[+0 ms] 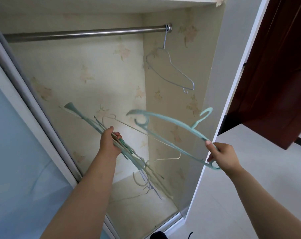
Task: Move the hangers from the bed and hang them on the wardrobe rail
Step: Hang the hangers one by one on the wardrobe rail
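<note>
Open wardrobe niche, back wall (87,69) and side wall (179,107) papered cream with faded flower prints. Paper peeling at top right corner (219,1). White frame post (220,121) on the right edge, grey sliding track (25,87) on the left beside a pale blue panel (13,152). Dark red-brown door (274,66) open at right. Pale tiled floor (249,195). Soft daylight, bright patch low on the back wall.

Wardrobe rail (87,33) — glossy brushed metal; teal hanger (172,125) — smooth matt plastic; hung hanger (170,66) thin wire.
</note>
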Demonstrator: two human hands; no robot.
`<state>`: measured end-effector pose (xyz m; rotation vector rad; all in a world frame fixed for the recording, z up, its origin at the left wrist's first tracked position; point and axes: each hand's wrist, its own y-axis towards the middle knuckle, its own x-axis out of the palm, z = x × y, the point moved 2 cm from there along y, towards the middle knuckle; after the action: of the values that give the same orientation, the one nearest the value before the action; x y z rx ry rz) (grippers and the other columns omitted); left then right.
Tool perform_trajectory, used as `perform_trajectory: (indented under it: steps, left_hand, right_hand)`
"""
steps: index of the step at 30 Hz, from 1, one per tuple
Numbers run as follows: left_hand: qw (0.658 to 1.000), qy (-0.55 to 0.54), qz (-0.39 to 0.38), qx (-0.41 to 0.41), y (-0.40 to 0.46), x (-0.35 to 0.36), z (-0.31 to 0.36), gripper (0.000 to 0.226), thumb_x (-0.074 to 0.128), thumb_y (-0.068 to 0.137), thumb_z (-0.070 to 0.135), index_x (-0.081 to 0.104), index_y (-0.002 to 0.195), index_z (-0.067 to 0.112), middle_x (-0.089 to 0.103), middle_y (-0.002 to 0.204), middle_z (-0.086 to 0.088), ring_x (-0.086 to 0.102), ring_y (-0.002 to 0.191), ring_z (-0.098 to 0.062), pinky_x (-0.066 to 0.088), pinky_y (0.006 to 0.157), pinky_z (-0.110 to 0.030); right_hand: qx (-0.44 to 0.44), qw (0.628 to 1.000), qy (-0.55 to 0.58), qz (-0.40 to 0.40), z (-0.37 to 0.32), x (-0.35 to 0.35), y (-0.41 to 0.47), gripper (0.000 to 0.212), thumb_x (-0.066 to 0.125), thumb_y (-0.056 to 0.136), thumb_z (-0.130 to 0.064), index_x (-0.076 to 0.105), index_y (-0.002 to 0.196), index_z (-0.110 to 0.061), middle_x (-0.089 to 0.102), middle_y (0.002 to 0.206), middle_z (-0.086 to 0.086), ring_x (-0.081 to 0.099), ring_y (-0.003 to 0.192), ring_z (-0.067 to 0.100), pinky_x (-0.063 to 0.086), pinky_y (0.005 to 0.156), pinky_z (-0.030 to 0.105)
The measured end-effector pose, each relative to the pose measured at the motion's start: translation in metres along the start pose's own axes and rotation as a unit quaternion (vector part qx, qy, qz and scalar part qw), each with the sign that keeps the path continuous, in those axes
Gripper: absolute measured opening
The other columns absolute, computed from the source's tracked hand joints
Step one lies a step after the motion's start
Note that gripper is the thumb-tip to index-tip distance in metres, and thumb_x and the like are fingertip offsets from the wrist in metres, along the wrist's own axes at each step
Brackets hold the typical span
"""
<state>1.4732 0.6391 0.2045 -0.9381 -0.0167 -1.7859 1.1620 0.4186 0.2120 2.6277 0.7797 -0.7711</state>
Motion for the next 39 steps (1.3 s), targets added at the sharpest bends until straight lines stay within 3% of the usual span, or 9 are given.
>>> perform_trajectory:
  steps: [3, 12, 15, 17, 21, 29, 31, 34, 39]
  left_hand:
    - [1.0, -0.008, 0.018, 0.0, -0.005, 0.005, -0.006, 0.033, 0.051, 0.096, 0.028, 0.037, 0.068, 0.018, 0.045, 0.05, 0.004, 0.039, 0.041, -0.011, 0.039, 0.055, -0.026]
    - [0.997, 0.073, -0.012, 0.006, -0.026, 0.026, -0.024, 0.018, 0.056, 0.096, 0.025, 0.048, 0.081, 0.018, 0.066, 0.083, -0.003, 0.043, 0.036, -0.006, 0.039, 0.04, -0.015]
    - [0.996, 0.08, -0.033, -0.006, -0.032, 0.033, -0.032, 0.014, 0.056, 0.095, 0.026, 0.048, 0.085, 0.019, 0.072, 0.098, -0.006, 0.043, 0.038, -0.006, 0.038, 0.042, -0.017]
    - [0.996, 0.068, -0.048, -0.017, -0.035, 0.038, -0.036, 0.015, 0.055, 0.095, 0.027, 0.046, 0.086, 0.02, 0.072, 0.102, -0.007, 0.043, 0.039, -0.006, 0.038, 0.047, -0.019]
    - [0.997, 0.04, -0.063, -0.028, -0.036, 0.04, -0.038, 0.019, 0.054, 0.096, 0.028, 0.045, 0.082, 0.019, 0.069, 0.096, -0.008, 0.044, 0.041, -0.007, 0.039, 0.051, -0.02]
    - [0.999, 0.04, -0.033, -0.005, -0.037, 0.034, -0.043, 0.019, 0.055, 0.094, 0.022, 0.046, 0.078, 0.016, 0.048, 0.063, 0.002, 0.042, 0.039, -0.009, 0.038, 0.048, -0.02]
    - [0.998, 0.047, -0.035, -0.008, -0.035, 0.031, -0.044, 0.017, 0.056, 0.093, 0.021, 0.046, 0.079, 0.017, 0.048, 0.063, 0.001, 0.041, 0.038, -0.009, 0.039, 0.045, -0.02]
    - [0.997, 0.06, -0.041, -0.004, -0.034, 0.028, -0.044, 0.017, 0.057, 0.091, 0.02, 0.047, 0.078, 0.018, 0.049, 0.061, 0.002, 0.04, 0.038, -0.008, 0.038, 0.043, -0.019]
    - [0.996, 0.076, -0.041, 0.011, -0.035, 0.03, -0.043, 0.016, 0.057, 0.091, 0.018, 0.048, 0.078, 0.017, 0.046, 0.062, 0.001, 0.039, 0.037, -0.008, 0.038, 0.04, -0.018]
  right_hand:
    - [0.012, 0.998, 0.048, 0.029, -0.006, 0.008, -0.004, 0.055, 0.041, 0.096, -0.052, 0.049, 0.058, -0.013, 0.068, 0.056, 0.006, 0.061, 0.061, 0.02, 0.044, 0.064, 0.033]
    - [-0.08, 0.969, -0.22, -0.08, -0.028, 0.069, 0.0, 0.031, 0.032, 0.102, -0.033, 0.054, 0.098, -0.012, 0.064, 0.082, 0.008, 0.061, 0.079, 0.034, 0.043, 0.072, 0.034]
    - [-0.19, 0.908, -0.373, -0.022, -0.041, 0.091, -0.009, 0.013, 0.067, 0.081, -0.019, 0.058, 0.074, -0.012, 0.058, 0.049, 0.005, 0.054, 0.04, 0.029, 0.039, 0.053, 0.029]
    - [-0.235, 0.879, -0.415, 0.016, -0.045, 0.103, -0.013, 0.015, 0.063, 0.077, -0.02, 0.059, 0.063, -0.015, 0.047, 0.036, 0.0, 0.039, 0.026, 0.022, 0.025, 0.049, 0.026]
    - [-0.295, 0.854, -0.426, 0.05, -0.047, 0.107, -0.027, 0.019, 0.081, 0.066, -0.017, 0.063, 0.072, -0.014, 0.048, 0.04, -0.002, 0.039, 0.033, 0.021, 0.025, 0.054, 0.027]
    - [-0.342, 0.838, -0.426, -0.012, -0.031, 0.097, -0.017, 0.023, 0.077, 0.074, -0.028, 0.069, 0.093, -0.019, 0.064, 0.057, -0.002, 0.058, 0.05, 0.02, 0.039, 0.056, 0.028]
    - [-0.332, 0.837, -0.43, -0.057, -0.033, 0.088, -0.014, 0.033, 0.072, 0.073, -0.024, 0.068, 0.106, -0.021, 0.068, 0.075, -0.003, 0.063, 0.069, 0.021, 0.045, 0.067, 0.031]
    - [-0.207, 0.888, -0.38, -0.157, -0.04, 0.066, -0.008, 0.036, 0.054, 0.085, -0.032, 0.059, 0.12, -0.025, 0.055, 0.116, 0.0, 0.053, 0.108, 0.025, 0.04, 0.092, 0.033]
    - [-0.089, 0.908, -0.376, -0.165, -0.05, 0.026, 0.006, 0.046, 0.054, 0.08, -0.066, 0.058, 0.108, -0.029, 0.05, 0.112, -0.004, 0.059, 0.093, 0.021, 0.046, 0.075, 0.031]
